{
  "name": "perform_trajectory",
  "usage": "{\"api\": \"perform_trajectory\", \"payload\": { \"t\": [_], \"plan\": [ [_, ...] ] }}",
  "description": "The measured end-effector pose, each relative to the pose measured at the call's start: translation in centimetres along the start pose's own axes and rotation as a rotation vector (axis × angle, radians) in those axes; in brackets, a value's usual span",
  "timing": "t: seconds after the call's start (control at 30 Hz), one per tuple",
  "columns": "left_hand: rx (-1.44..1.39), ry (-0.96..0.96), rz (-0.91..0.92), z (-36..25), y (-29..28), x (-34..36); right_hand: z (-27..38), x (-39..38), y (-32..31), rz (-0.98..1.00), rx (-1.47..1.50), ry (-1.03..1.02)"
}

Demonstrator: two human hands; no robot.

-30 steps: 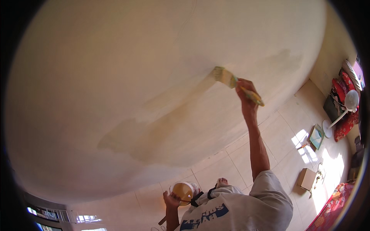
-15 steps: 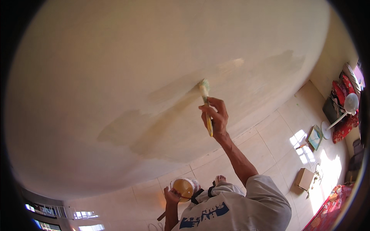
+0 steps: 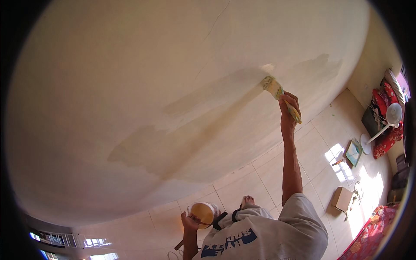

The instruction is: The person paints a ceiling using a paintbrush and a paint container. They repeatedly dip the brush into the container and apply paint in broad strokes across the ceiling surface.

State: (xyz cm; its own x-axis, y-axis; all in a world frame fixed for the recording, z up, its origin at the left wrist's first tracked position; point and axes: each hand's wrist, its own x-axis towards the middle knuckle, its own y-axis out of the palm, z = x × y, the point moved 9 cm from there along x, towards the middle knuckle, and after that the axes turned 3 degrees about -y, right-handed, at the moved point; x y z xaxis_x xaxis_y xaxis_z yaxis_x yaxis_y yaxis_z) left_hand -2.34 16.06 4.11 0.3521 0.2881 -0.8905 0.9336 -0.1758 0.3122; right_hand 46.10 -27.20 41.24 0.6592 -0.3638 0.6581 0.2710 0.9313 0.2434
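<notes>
Here on my feed, the right hand (image 3: 289, 105) has its fingers closed round the brush (image 3: 272, 86), bristles against the wall (image 3: 121, 78) at a darker streak's (image 3: 203, 135) upper end; below, the left hand (image 3: 190, 221) grips the bucket (image 3: 215, 209) of yellowish liquid (image 3: 203, 212), near my lower edge.

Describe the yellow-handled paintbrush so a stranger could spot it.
Find the broad, cream wall filling most of the view, then follow its long, darker diagonal streak up to the right. There, the bare right hand holds the flat, pale-bristled paintbrush. Its green-smeared yellow handle sets it apart from the round, whitish tub in the left hand.
</notes>
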Motion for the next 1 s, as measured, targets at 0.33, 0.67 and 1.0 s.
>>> {"api": "perform_trajectory", "payload": {
  "t": [0.33, 0.67, 1.0],
  "plan": [
    [0.052, -0.005, 0.074, -0.6, -0.6, 0.3, 7.5, -10.4, 11.9, 0.200, -0.166, -0.256],
    [0.023, -0.007, -0.006, -0.5, -0.1, -1.3, 7.3, -6.9, 11.4, 0.290, 0.196, 0.013],
    [0.027, -0.008, 0.023, -0.3, -1.0, -0.9, 12.3, -5.9, 10.7, 0.031, -0.190, -0.276]
  ]
}}
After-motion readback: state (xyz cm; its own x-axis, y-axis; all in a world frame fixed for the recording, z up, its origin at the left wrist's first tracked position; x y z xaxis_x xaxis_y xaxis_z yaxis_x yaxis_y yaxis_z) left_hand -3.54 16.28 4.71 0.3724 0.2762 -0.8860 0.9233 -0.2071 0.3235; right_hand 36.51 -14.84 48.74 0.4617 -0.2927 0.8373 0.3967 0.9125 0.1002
